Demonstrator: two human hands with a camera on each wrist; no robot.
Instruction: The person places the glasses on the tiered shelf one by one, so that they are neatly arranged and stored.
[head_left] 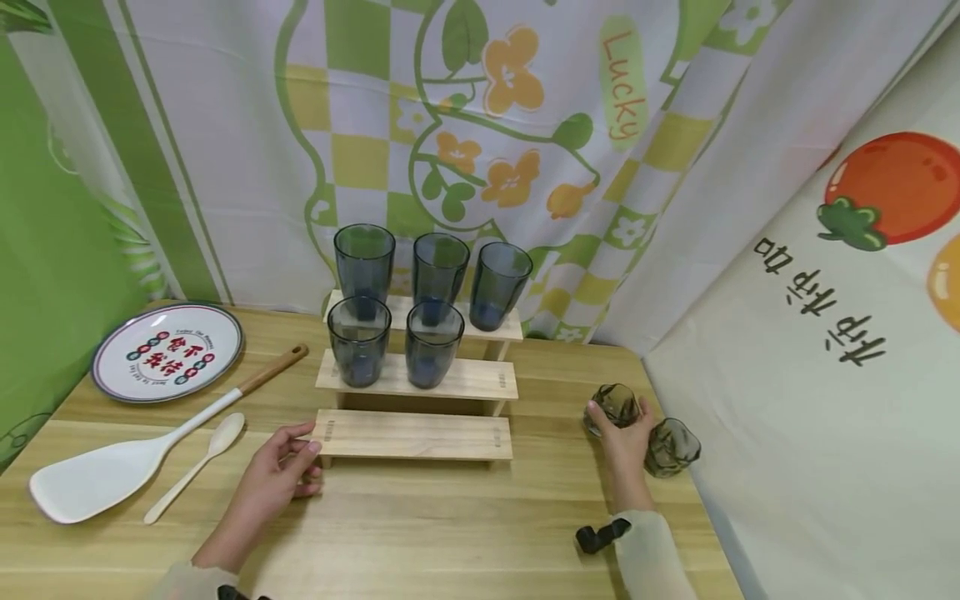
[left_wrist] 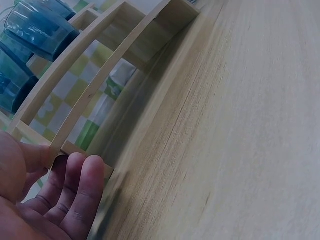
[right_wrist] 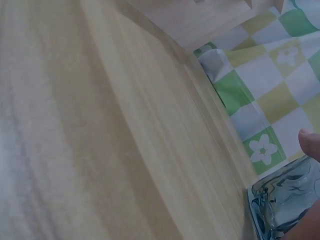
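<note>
A three-step wooden rack [head_left: 416,435] stands mid-table. My left hand [head_left: 281,471] pinches the left end of its lowest step, thumb and index finger at the board's edge in the left wrist view. Tall blue-grey glasses fill part of the rack: three on the top step, among them the middle glass [head_left: 440,279], and two on the middle step, such as the left one [head_left: 360,342]. To the right, my right hand [head_left: 626,437] grips a short wavy glass [head_left: 617,403] with thumb and fingers round it. A second short glass [head_left: 672,448] stands just beside that hand.
At the left lie a white plate [head_left: 168,352] with red lettering, a white spatula [head_left: 105,475] with a wooden handle, and a pale spoon [head_left: 225,433]. A patterned curtain [head_left: 360,100] hangs behind the table [head_left: 450,533]; a printed cloth [head_left: 810,350] borders its right side.
</note>
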